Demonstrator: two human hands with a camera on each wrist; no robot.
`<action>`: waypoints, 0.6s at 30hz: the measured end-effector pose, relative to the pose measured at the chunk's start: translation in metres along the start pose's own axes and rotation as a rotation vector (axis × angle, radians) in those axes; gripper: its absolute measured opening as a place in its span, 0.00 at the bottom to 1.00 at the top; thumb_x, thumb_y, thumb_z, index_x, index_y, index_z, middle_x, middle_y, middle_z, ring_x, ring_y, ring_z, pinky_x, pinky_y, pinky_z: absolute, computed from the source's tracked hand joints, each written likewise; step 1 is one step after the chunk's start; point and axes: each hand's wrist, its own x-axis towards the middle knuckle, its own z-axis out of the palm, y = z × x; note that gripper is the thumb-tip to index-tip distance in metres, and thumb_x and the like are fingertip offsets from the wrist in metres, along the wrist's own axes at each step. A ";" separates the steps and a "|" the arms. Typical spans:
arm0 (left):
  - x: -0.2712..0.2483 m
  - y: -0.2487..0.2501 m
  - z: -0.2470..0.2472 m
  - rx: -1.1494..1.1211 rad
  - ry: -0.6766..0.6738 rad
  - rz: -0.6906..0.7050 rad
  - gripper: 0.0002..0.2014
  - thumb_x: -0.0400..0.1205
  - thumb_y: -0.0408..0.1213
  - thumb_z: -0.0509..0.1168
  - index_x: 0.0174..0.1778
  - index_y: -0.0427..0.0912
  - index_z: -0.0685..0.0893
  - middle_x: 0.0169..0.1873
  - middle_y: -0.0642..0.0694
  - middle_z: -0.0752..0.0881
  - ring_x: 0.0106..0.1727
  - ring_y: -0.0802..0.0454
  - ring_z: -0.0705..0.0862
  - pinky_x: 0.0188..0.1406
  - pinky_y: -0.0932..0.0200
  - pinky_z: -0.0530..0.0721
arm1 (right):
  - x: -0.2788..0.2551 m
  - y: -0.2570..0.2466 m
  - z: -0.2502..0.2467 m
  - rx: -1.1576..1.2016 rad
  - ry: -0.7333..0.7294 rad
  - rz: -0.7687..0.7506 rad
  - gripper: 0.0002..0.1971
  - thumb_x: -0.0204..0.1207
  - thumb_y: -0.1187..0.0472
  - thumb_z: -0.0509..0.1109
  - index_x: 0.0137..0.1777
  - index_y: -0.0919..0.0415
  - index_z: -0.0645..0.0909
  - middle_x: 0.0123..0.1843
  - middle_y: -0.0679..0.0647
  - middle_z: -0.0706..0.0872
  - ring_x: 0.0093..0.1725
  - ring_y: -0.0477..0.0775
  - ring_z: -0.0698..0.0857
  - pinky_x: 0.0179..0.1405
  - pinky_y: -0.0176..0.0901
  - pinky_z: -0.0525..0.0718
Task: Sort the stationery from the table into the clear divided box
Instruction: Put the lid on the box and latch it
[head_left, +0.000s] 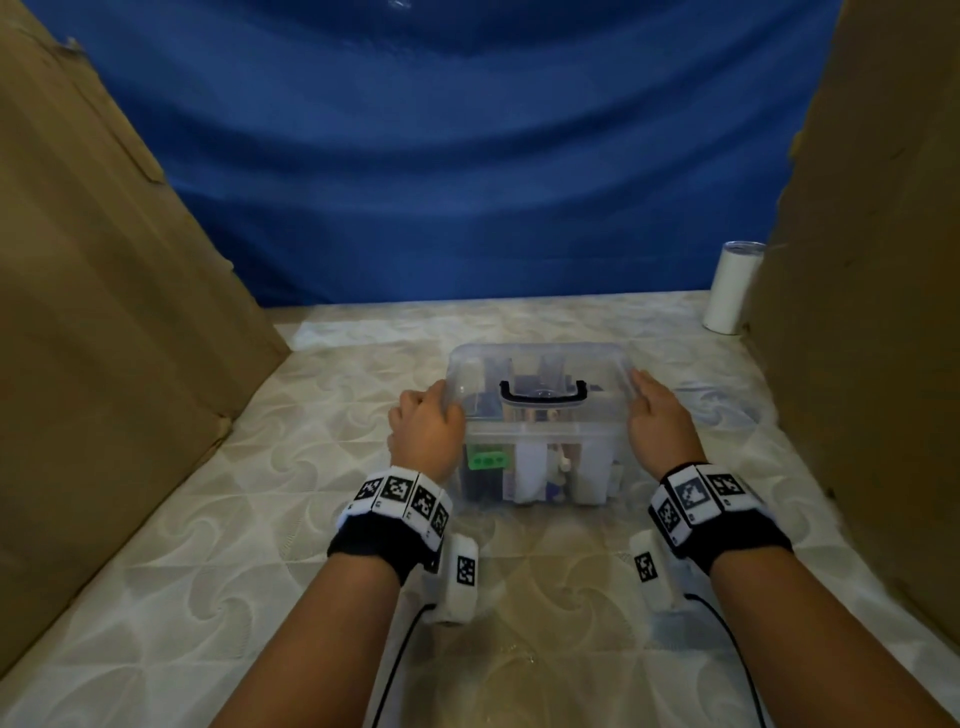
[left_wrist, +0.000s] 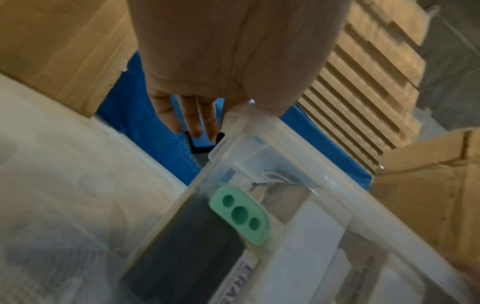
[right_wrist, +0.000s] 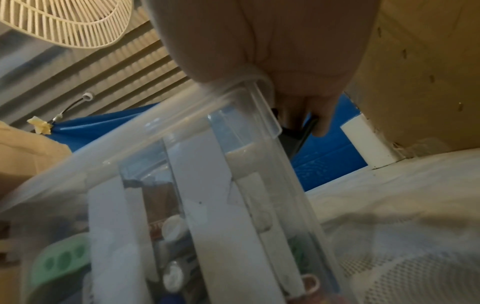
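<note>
The clear divided box (head_left: 540, 364) stands mid-table with its lid on and a black handle (head_left: 543, 397) on top. Through its walls I see a green piece with three holes (head_left: 488, 460) (left_wrist: 240, 214), a dark eraser pack (left_wrist: 192, 257), white dividers and small items. My left hand (head_left: 426, 421) rests on the lid's left edge, its fingers (left_wrist: 192, 119) reaching straight down past the rim. My right hand (head_left: 657, 410) lies along the lid's right edge, with its fingers (right_wrist: 306, 115) down beside a black latch.
Tall cardboard walls stand at the left (head_left: 104, 312) and right (head_left: 872, 312), with a blue cloth (head_left: 467, 182) behind. A white tumbler (head_left: 732, 288) stands at the back right. The table (head_left: 519, 571) carries a pale swirl-patterned cover.
</note>
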 end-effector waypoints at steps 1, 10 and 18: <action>-0.001 -0.001 0.001 -0.033 0.006 -0.026 0.22 0.86 0.43 0.51 0.78 0.48 0.67 0.72 0.37 0.68 0.73 0.36 0.65 0.74 0.43 0.64 | 0.000 0.001 0.000 -0.004 0.003 -0.001 0.23 0.85 0.65 0.51 0.79 0.59 0.68 0.83 0.57 0.67 0.81 0.57 0.66 0.82 0.46 0.60; 0.003 -0.023 0.004 -0.634 -0.251 -0.368 0.42 0.67 0.68 0.68 0.65 0.35 0.78 0.57 0.41 0.85 0.55 0.47 0.84 0.60 0.52 0.79 | 0.006 0.007 0.006 0.064 0.030 0.028 0.21 0.84 0.64 0.53 0.75 0.56 0.74 0.78 0.59 0.73 0.76 0.59 0.73 0.80 0.48 0.65; 0.012 -0.006 -0.008 -0.005 -0.017 0.028 0.24 0.80 0.55 0.63 0.60 0.36 0.79 0.51 0.39 0.86 0.48 0.43 0.83 0.45 0.55 0.79 | 0.003 0.005 0.003 0.020 0.034 0.002 0.19 0.86 0.61 0.53 0.72 0.55 0.77 0.74 0.63 0.75 0.71 0.63 0.77 0.74 0.48 0.70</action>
